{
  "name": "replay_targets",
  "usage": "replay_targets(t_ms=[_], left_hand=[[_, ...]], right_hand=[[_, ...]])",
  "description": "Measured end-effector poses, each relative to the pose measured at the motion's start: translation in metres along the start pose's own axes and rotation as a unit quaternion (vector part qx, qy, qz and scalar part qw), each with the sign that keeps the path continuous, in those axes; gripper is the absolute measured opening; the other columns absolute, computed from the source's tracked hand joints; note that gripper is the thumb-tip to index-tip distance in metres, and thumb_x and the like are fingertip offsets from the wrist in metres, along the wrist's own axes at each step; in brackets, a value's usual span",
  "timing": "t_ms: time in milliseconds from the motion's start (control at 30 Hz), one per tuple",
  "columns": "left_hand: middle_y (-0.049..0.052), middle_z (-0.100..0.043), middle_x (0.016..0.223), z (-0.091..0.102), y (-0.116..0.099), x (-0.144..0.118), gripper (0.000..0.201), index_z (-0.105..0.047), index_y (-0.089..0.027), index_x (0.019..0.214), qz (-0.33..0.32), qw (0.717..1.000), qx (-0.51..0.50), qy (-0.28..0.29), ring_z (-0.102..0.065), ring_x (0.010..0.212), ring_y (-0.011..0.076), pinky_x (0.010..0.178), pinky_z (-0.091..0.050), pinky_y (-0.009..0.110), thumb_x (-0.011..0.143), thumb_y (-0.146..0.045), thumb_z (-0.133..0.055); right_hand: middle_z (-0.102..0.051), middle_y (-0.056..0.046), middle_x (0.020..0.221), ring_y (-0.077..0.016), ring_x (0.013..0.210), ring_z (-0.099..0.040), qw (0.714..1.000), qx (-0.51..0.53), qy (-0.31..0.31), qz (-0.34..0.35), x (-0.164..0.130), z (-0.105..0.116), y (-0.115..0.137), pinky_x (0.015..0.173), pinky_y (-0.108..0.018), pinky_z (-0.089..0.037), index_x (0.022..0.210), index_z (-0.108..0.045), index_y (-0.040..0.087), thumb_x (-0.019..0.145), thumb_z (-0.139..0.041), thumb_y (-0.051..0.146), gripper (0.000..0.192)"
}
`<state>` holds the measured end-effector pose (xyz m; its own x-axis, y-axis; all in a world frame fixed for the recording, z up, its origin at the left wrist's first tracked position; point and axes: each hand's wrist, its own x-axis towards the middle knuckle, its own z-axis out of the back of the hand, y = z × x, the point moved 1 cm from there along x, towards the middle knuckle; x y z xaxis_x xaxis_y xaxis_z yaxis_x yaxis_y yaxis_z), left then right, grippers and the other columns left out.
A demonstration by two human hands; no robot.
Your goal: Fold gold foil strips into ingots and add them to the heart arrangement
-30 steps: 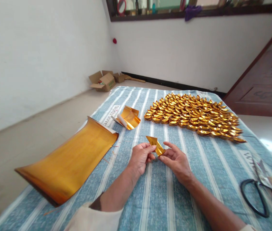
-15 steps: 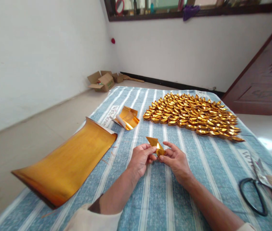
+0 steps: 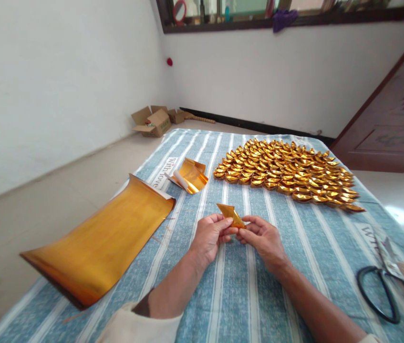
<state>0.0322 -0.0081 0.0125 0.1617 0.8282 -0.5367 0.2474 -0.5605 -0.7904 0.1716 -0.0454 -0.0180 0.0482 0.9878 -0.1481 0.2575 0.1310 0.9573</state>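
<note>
Both my hands pinch one small folded piece of gold foil paper (image 3: 229, 213) just above the striped cloth. My left hand (image 3: 212, 236) grips its near left side with thumb and fingers. My right hand (image 3: 264, 240) holds its right end, fingers curled over the fold. Beyond the hands, a large patch of several finished gold paper ingots (image 3: 287, 172) lies in rows. A big curled sheet of gold foil (image 3: 103, 243) rests to the left of my left forearm.
A blue and white striped cloth (image 3: 233, 295) covers the table. Small cut gold sheets (image 3: 190, 175) lie behind the big sheet. Black scissors (image 3: 384, 288) sit at the right edge. Open cardboard boxes (image 3: 153, 120) stand on the floor by the wall. A dark wooden door (image 3: 395, 124) is at right.
My right-hand fingers have closed further over the gold piece, pressing its right end flatter. The piece's free tip still points up and left. Both hands stay in place.
</note>
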Motion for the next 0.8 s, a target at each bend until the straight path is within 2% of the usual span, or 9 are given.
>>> replay_targets(t_ms=[100, 267, 533, 800], left_hand=[[0.007, -0.071, 0.067, 0.000, -0.001, 0.000, 0.004, -0.060, -0.009, 0.078, -0.012, 1.000, -0.002, -0.002, -0.065, 0.050, 0.0092, 0.038, -0.045, 0.012, 0.081, -0.006, -0.061], [0.006, -0.070, 0.066, 0.001, 0.000, 0.000, 0.006, -0.059, -0.009, 0.075, -0.019, 1.000, -0.005, 0.004, -0.066, 0.051, 0.0101, 0.039, -0.046, 0.012, 0.080, -0.006, -0.062], [0.007, -0.071, 0.068, 0.002, 0.001, 0.000, 0.003, -0.061, -0.009, 0.079, -0.011, 0.999, -0.003, 0.032, -0.067, 0.053, 0.0112, 0.041, -0.049, 0.013, 0.080, -0.009, -0.064], [0.007, -0.070, 0.067, 0.003, 0.002, 0.000, 0.005, -0.061, -0.010, 0.078, -0.011, 0.999, -0.003, 0.040, -0.067, 0.052, 0.0114, 0.043, -0.049, 0.014, 0.079, -0.011, -0.066]], right_hand=[[-0.071, -0.005, 0.066, -0.0169, 0.059, -0.066, 0.999, -0.034, -0.005, -0.019, -0.001, 0.003, 0.003, 0.056, -0.028, -0.050, 0.088, -0.063, 0.015, 0.069, -0.075, 0.047, 0.039], [-0.070, -0.005, 0.063, -0.0153, 0.055, -0.065, 0.999, -0.035, 0.019, -0.038, -0.002, 0.004, 0.008, 0.051, -0.024, -0.049, 0.078, -0.064, 0.014, 0.070, -0.072, 0.051, 0.038], [-0.070, -0.004, 0.061, -0.0141, 0.052, -0.064, 0.998, 0.004, 0.024, -0.055, -0.003, 0.005, 0.012, 0.051, -0.024, -0.050, 0.072, -0.065, 0.015, 0.067, -0.075, 0.046, 0.033], [-0.070, -0.005, 0.061, -0.0140, 0.052, -0.064, 0.999, -0.003, 0.029, -0.045, -0.003, 0.007, 0.012, 0.052, -0.024, -0.050, 0.071, -0.066, 0.014, 0.067, -0.075, 0.046, 0.033]])
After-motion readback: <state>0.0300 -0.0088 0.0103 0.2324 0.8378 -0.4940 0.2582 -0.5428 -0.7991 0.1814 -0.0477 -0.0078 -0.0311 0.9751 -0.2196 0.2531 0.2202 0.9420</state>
